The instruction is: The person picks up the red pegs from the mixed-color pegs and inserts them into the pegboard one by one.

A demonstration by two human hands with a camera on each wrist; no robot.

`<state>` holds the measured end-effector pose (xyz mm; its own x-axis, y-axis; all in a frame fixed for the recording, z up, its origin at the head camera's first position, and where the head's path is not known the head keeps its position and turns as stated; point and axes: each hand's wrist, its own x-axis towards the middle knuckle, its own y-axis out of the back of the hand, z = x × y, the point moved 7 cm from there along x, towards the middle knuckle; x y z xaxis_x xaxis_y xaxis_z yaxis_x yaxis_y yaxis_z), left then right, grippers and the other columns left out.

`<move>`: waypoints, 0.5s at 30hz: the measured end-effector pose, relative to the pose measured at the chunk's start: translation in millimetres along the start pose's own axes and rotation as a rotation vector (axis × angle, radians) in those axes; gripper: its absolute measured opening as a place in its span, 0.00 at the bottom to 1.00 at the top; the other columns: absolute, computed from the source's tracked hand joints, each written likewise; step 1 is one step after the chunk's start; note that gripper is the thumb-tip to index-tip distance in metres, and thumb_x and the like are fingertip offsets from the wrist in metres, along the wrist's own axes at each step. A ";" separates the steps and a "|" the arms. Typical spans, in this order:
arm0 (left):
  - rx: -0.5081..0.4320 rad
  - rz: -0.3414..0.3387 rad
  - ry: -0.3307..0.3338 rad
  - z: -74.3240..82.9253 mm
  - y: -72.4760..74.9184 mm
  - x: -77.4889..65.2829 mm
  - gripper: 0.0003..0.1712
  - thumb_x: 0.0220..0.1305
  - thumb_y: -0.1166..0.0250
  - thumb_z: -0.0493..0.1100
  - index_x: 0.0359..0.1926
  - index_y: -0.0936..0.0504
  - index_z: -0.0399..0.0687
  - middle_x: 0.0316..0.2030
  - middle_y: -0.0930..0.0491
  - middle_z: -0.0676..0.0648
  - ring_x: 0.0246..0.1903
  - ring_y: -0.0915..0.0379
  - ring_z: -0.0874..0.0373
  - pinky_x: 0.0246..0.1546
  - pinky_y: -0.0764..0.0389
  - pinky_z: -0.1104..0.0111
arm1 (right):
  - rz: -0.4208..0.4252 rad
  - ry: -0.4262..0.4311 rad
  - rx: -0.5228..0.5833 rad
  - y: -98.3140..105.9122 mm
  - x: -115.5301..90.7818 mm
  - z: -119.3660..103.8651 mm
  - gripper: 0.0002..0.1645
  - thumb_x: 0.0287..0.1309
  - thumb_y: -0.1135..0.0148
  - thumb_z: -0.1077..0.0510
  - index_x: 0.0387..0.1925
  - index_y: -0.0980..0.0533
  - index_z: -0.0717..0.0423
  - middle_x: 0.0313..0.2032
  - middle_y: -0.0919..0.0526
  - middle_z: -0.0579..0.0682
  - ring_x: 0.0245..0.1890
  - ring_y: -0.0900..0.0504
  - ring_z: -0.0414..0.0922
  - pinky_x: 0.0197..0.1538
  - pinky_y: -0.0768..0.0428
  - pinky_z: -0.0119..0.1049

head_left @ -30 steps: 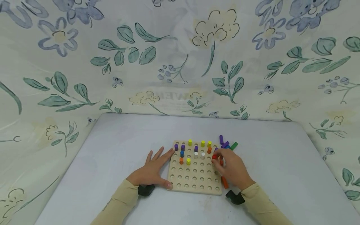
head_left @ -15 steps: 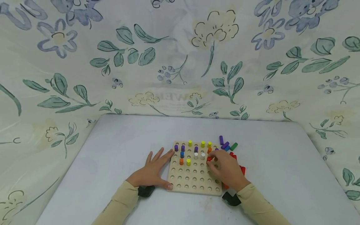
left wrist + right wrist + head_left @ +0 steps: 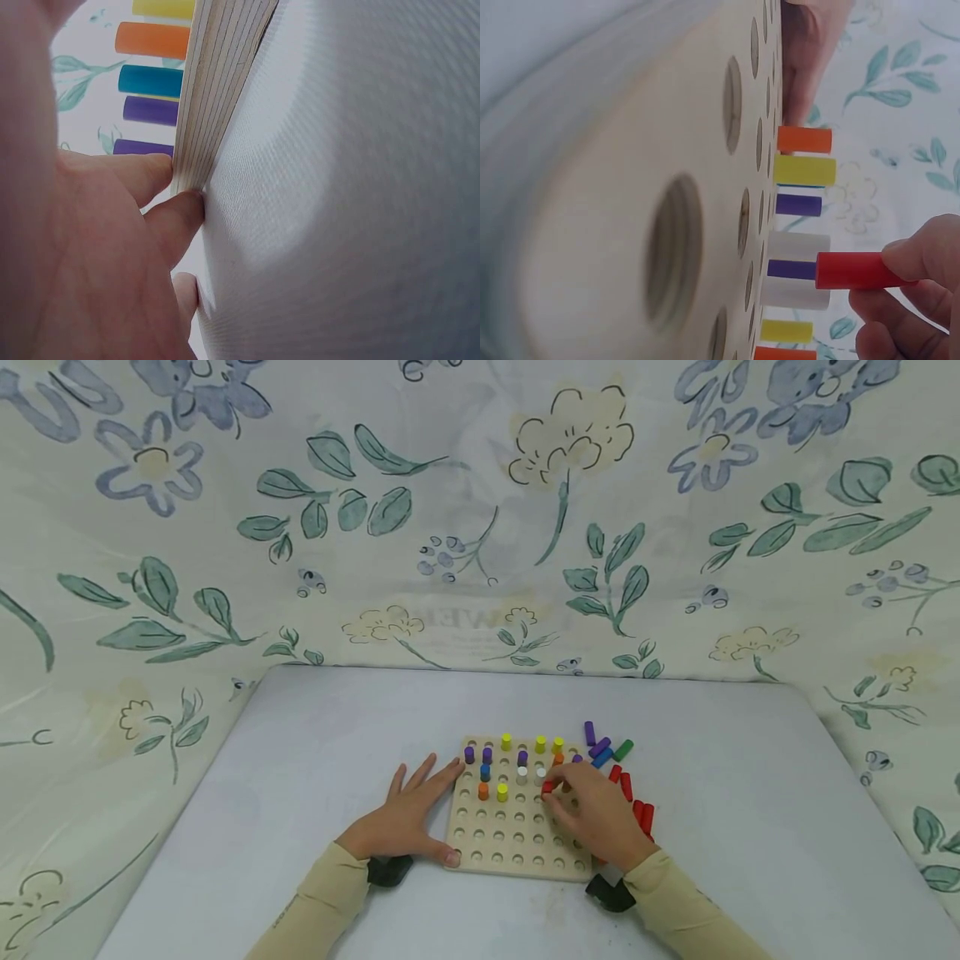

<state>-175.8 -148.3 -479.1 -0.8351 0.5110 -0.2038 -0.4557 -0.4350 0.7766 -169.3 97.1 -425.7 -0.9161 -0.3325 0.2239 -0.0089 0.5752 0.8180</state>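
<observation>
A pale backdrop (image 3: 457,468) printed with blue flowers and green leaves rises behind the white counter (image 3: 360,718), where a person's two hands are busy at a square, pale wooden board (image 3: 487,846) drilled with rows of round holes. Off the board's middle toward two o'clock, a short red cylindrical peg (image 3: 851,271) is held just above the wood; the right hand (image 3: 600,814) has it in a narrow grip, pinched at one end by thumb and fingers. The left hand (image 3: 401,818), at nine o'clock, keeps its grip wide, fingers spread along the edge, thumb on the corner at eight. Crowding is my worry: smooth white cylindrical pegs (image 3: 521,776) stand near the red one, toward one o'clock, and a tilted approach could knock them askew. I can't tell which hole the red peg hangs over; poor aim might land it on bare wood and twist it from that slim hold. If the left hand braces too lightly, a hard push could skid the board. Toward three o'clock, loose red cylindrical pegs (image 3: 626,787) lie near the right hand, whose heel could set them rolling.
</observation>
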 end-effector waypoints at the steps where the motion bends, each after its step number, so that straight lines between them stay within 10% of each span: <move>1: 0.001 0.000 0.001 0.0 0.1 -0.1 0.75 0.40 0.22 0.71 0.80 0.51 0.48 0.79 0.53 0.46 0.78 0.75 0.42 0.71 0.78 0.40 | -0.003 -0.001 -0.004 -0.5 0.1 -0.4 0.14 0.59 0.28 0.58 0.45 0.20 0.54 0.40 0.19 0.46 0.39 0.22 0.41 0.42 0.17 0.35; 15: -0.010 0.001 0.001 0.9 0.7 -0.9 0.74 0.40 0.22 0.70 0.80 0.51 0.49 0.79 0.53 0.46 0.78 0.75 0.43 0.72 0.78 0.41 | -0.055 -0.038 -0.004 -9.4 1.2 -7.2 0.16 0.60 0.28 0.54 0.47 0.19 0.53 0.43 0.17 0.47 0.41 0.21 0.43 0.46 0.16 0.39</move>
<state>-175.1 -148.4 -477.9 -0.8360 0.5094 -0.2038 -0.4580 -0.4433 0.7706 -167.5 85.9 -429.4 -0.9290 -0.3346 0.1580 -0.0581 0.5537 0.8307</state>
